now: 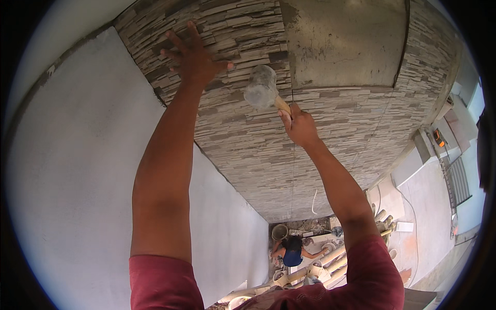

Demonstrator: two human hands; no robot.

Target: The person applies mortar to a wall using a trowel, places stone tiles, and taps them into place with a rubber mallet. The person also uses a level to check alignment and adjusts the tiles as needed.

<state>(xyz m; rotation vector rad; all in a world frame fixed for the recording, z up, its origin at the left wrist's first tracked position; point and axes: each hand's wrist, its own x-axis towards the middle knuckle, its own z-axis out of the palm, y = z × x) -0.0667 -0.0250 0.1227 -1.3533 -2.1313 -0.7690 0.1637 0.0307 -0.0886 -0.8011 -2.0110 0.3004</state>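
Stretching overhead and down, brown-and-grey stacked-stone tiling (248, 150) seemed largely laid, though a rectangular grey cement patch (346, 46) was untiled. Below, round tan poles (336, 263) and a co-worker in a blue top (293, 257) crowded the ground. The person's left hand (195, 63), fingers splayed, rested against the tiling, gripping nothing; the right hand (301, 127) curled tightly round a pale-grey, cylindrical-headed mallet with a wooden handle (261, 87); whether its head touched, I couldn't tell.
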